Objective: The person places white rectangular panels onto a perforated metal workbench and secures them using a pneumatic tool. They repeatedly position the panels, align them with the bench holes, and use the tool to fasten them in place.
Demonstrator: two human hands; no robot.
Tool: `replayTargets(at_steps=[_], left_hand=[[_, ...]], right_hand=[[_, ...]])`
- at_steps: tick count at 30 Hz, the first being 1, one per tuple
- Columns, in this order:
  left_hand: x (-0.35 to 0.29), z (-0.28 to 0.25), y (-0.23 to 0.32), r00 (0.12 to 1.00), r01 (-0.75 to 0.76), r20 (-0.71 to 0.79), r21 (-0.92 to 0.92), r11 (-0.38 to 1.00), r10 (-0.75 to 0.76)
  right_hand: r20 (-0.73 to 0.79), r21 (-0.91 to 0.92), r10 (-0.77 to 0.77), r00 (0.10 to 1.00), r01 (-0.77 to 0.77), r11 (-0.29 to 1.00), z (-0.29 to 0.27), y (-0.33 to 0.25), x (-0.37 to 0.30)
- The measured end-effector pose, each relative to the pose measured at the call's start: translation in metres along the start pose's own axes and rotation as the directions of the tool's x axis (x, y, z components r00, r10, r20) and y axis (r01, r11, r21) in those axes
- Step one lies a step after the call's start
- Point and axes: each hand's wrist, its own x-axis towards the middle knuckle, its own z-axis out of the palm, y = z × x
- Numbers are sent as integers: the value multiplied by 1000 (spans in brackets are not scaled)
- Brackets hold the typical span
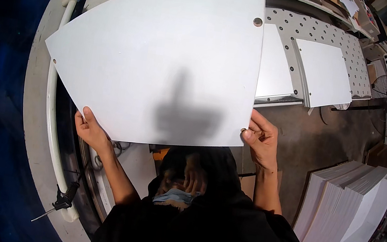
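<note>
A large white sheet (152, 61) is held up in front of me, filling the upper middle of the view. Small round holes show near its corners, and a dark blurred shadow falls on its lower part. My left hand (93, 129) pinches the lower left edge, thumb on the face and fingers behind. At the lower right corner my right hand (263, 138) is closed on the edge, its thumb beside one of the holes. The sheet hides what lies behind it.
Right of the sheet, another white sheet (329, 73) lies on a dotted metal table (286, 21). A tall stack of white sheets (335, 205) stands at the lower right, near a fan (386, 96). A white rail (53, 101) and a black-handled tool (65, 197) are at left.
</note>
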Motion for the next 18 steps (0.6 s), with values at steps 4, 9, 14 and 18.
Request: replayTargets(at_steps=[4, 9, 14, 18], left_hand=[[1, 0, -1, 1000, -17, -16, 1, 1000, 17], [1, -7, 9, 1000, -5, 10, 45, 999, 4], [-14, 6, 69, 947, 89, 295, 151, 985, -130], [-23, 15, 102, 836, 198, 500, 106, 974, -224]], right_hand=[[-33, -14, -6, 999, 6, 1000, 6, -2, 2], [-130, -191, -67, 989, 41, 981, -1, 7, 9], [-544, -208, -156, 824, 47, 977, -16, 43, 19], [-538, -233, -142, 831, 15, 972, -36, 47, 11]])
